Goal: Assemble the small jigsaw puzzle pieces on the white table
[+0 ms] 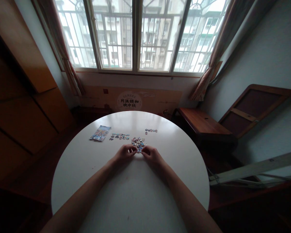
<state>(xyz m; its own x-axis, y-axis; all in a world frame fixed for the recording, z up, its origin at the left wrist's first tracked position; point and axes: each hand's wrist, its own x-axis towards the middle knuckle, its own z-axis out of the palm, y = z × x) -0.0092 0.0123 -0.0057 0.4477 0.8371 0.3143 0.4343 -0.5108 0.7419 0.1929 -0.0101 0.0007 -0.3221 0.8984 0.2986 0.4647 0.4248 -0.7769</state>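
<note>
A small heap of loose jigsaw puzzle pieces (138,141) lies on the round white table, mixed in colour. My left hand (125,152) comes in from the left, thumb and fingers closed in a pinch at the heap's near edge. Opposite it, my right hand (150,153) is pinched at the same edge, a narrow gap away. Anything between either set of fingertips is too small to make out. To the left sits a cluster of puzzle pieces in rows (120,136). Beyond the heap to the right is a short L-shaped strip of pieces (151,130).
A printed picture sheet or packet (100,133) lies at the left of the white table (128,194). Beyond the table's right edge stands a low wooden bench (205,121). Wooden cabinets (21,123) line the left, and a barred window is ahead.
</note>
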